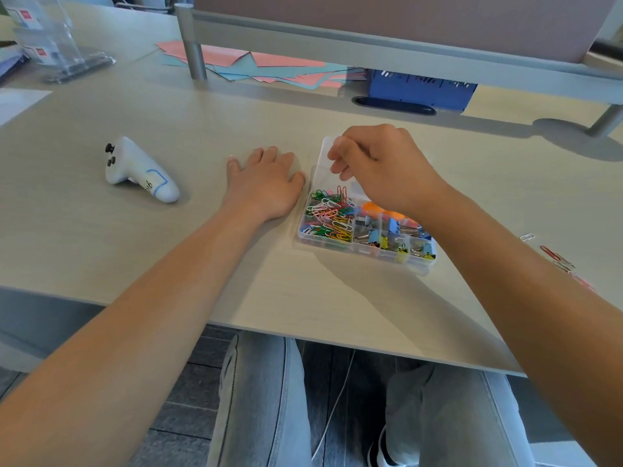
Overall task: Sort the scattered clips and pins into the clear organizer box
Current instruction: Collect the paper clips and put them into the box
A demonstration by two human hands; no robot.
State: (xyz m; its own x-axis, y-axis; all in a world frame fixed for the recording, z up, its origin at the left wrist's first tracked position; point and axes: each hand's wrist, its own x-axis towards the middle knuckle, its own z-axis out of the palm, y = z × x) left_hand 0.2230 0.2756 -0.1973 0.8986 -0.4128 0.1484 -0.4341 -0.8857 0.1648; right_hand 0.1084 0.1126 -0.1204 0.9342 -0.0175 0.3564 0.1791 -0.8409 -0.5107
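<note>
The clear organizer box lies on the desk in front of me. Its left compartment holds a heap of coloured paper clips; the right compartments hold binder clips and something orange. My right hand hovers over the box's far end with fingers curled and fingertips together; I cannot see whether they pinch anything. A red paper clip stands on end just under those fingers. My left hand rests flat on the desk, its thumb beside the box's left edge. A few loose clips lie on the desk behind my right forearm.
A white handheld controller lies to the left. Pink and blue paper sheets and a blue crate sit at the back under a raised shelf rail. A clear plastic stand is at far left. The desk edge runs just above my knees.
</note>
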